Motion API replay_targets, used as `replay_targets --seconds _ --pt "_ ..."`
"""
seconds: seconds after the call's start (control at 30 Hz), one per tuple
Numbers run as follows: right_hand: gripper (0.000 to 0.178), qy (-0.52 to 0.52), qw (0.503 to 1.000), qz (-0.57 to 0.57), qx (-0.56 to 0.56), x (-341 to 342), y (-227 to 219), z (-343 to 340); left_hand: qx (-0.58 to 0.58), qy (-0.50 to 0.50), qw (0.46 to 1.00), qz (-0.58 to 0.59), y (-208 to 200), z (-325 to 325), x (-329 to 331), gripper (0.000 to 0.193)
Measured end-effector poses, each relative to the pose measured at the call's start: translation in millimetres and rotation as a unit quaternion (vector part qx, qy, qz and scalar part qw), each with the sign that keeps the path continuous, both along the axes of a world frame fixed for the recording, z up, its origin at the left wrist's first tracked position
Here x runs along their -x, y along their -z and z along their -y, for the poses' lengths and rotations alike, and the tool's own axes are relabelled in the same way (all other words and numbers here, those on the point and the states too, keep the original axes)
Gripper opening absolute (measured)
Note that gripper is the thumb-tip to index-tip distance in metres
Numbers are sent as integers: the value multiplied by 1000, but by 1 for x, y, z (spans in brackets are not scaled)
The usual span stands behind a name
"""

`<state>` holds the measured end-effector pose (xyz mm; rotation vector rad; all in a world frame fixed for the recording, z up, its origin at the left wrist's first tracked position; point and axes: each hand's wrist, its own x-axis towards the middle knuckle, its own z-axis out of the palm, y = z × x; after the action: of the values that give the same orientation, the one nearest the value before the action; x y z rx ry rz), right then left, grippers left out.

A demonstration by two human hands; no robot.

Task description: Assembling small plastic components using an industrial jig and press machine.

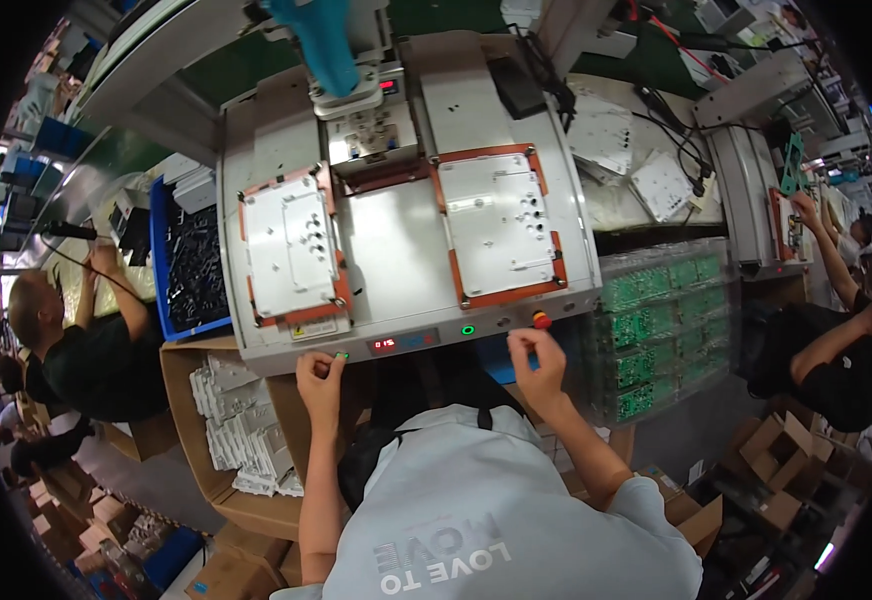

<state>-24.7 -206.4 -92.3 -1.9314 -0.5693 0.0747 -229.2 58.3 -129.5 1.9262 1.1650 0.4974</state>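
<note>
At the left end of the machine's front panel (416, 342), my left hand (320, 386) has its thumb and fingers drawn together beside a small green-lit button (342, 356). My right hand (539, 366) is curled just below the red emergency-stop knob (543, 321); I see nothing held in it. Whether either hand presses a button I cannot tell. Behind the panel, two white plastic panels lie on orange-edged fixtures, the left white panel (286, 245) and the right white panel (496, 225). Between them, farther back, stands a metal head with a blue arm (324, 50).
On the left are a blue bin (161, 262) of black parts and a cardboard box (188, 420) of white parts. Green circuit boards (661, 325) in clear trays stand at right. White panels (601, 135) lie farther back. Other people work on both sides.
</note>
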Motion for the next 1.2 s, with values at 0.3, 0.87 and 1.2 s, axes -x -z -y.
replay_targets --seconds 0.3,0.87,1.2 --pt "27 131 977 104 130 -74 -10 0 -91 -79 992 -24 8 -29 69 17" --pt "37 15 975 118 187 -219 -18 -98 112 -211 969 -65 122 -60 221 55" --pt "36 149 967 117 170 -123 -3 -65 91 -262 944 -177 161 -79 249 50"
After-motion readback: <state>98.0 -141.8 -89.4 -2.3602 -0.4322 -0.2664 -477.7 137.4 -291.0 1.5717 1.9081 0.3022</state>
